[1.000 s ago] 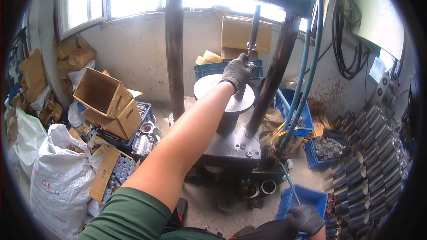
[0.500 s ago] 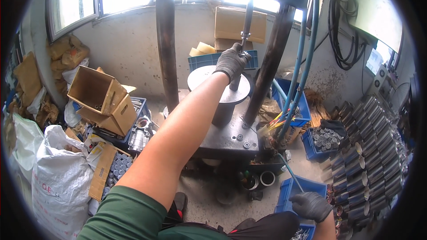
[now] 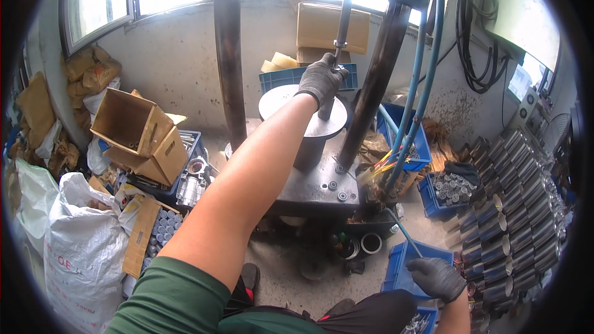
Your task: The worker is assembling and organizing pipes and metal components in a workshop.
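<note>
My left hand (image 3: 320,80), in a grey glove, reaches forward under the press frame. Its fingers are closed round a slim metal shaft (image 3: 325,110) that stands on a round pale plate (image 3: 278,102). Just above that hand hangs a thin rod (image 3: 344,20) with a collar on it. Low on the right, my right hand (image 3: 436,278), also gloved, is closed at the end of a blue lever (image 3: 401,227); the lever's tip is hidden by the fingers. Several small round metal parts (image 3: 342,196) lie on the press bed (image 3: 297,201).
Dark press posts (image 3: 230,68) flank my left arm, with blue hoses (image 3: 413,86) beside the right post. Stacked metal tubes (image 3: 513,210) and a blue bin of round parts (image 3: 436,210) stand on the right. Cardboard boxes (image 3: 164,154) and a white sack (image 3: 83,247) are at left.
My right hand and the lever end have risen slightly. My left hand keeps its hold on the shaft, and the whole view has shifted a little.
</note>
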`<state>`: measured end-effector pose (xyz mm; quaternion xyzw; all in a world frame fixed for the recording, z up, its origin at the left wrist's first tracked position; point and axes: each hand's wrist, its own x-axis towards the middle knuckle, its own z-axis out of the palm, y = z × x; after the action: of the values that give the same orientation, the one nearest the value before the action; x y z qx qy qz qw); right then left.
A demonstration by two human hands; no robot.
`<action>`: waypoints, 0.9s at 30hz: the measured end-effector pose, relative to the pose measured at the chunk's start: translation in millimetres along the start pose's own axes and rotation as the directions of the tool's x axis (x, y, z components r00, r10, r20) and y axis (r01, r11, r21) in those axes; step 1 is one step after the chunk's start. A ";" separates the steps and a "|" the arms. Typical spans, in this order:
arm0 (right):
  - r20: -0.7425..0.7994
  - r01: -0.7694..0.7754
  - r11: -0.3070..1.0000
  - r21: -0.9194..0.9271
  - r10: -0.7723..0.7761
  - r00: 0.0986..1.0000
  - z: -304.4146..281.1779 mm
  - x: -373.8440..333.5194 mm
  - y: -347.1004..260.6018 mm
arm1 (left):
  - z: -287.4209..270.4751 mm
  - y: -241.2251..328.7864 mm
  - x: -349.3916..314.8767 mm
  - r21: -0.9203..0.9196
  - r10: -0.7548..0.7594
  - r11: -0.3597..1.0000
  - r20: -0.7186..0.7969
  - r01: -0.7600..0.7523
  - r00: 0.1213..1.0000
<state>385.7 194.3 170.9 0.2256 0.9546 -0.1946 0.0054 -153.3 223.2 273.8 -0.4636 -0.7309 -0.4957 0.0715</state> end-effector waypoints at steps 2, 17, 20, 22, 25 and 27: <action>0.149 0.012 0.997 -0.073 -0.001 0.989 0.3 0.9 -0.6 | -0.5 0.5 -1.1 -0.008 0.002 1.000 -0.002 -0.002 1.000; 0.058 -0.088 0.994 0.060 0.084 0.995 -5.7 2.8 -4.7 | 2.0 -3.8 2.1 -0.015 -0.020 1.000 0.011 0.020 1.000; 0.128 -0.016 1.000 -0.012 0.018 0.992 -5.0 1.6 -1.0 | 2.4 -5.6 2.3 -0.022 0.001 1.000 0.000 -0.001 1.000; 0.181 0.015 0.996 -0.090 0.001 0.984 -2.9 0.5 0.1 | 3.7 -6.7 2.8 -0.031 -0.008 0.999 0.008 0.008 1.000; 0.019 -0.066 0.996 0.060 0.065 0.998 -0.3 -0.6 1.0 | 5.3 -8.5 3.4 -0.002 0.003 1.000 -0.007 -0.003 1.000; 0.052 -0.039 0.999 0.030 0.037 0.998 0.5 -0.9 1.3 | 5.9 -9.3 2.7 0.007 0.006 1.000 -0.011 -0.006 1.000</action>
<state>387.1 194.8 170.0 0.2387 0.9465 -0.2149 0.0301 -159.7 228.8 266.2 -0.4629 -0.7308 -0.4955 0.0783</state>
